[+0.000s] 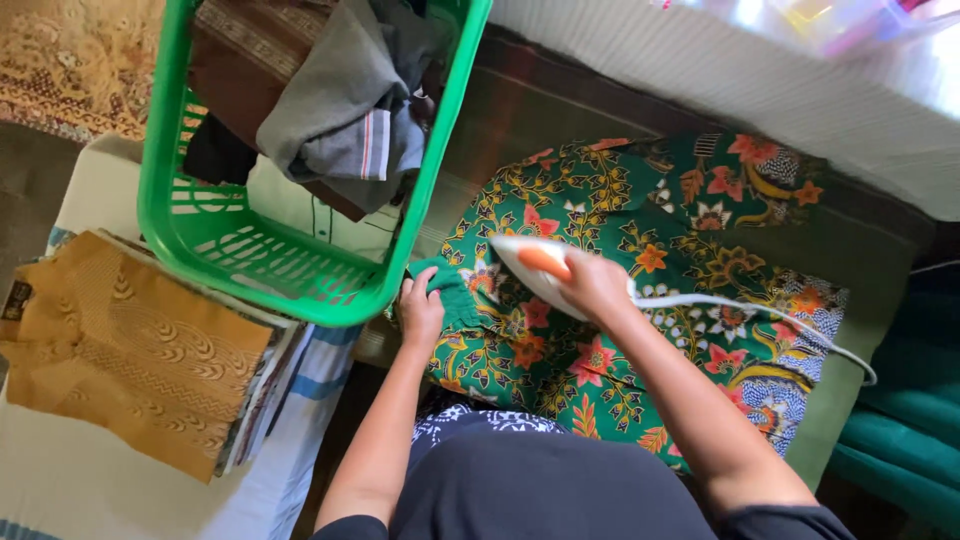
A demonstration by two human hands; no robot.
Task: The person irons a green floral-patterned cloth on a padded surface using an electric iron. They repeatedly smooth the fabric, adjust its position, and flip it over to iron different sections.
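Just hands (421,310) on green floral cloth (700,250), iron (535,265).

Small dark label (15,300) at nine o'clock, square, on the edge of the yellow cloth (130,350). Clear shiny bag (800,20) at one o'clock, pink and yellow bits inside, too blurry for more.
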